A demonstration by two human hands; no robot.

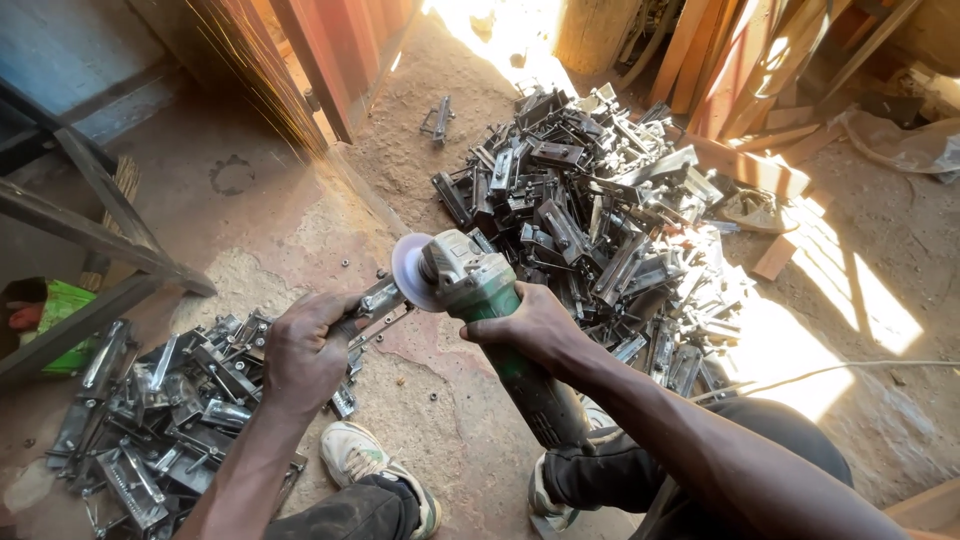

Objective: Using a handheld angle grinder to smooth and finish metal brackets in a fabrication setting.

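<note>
Right hand point(525, 325) grips green angle grinder point(490, 320) by its body, disc point(410, 270) pressed against a small metal bracket point(378, 300). Left hand point(305, 355) closed around that bracket, holding it above the dirt floor point(440, 420). Sparks point(250, 60) streak up-left. Big pile of metal parts point(590, 210) ahead, smaller pile point(170, 400) at left. Sneaker point(375, 470) below.

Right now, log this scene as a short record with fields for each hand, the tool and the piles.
left hand: grips a small metal bracket
right hand: holds a green angle grinder
disc: at the bracket, sparks flying up left
large pile: metal parts, beyond the grinder
small pile: metal parts, by the left hand
ground: dusty, sunlit at right
</note>
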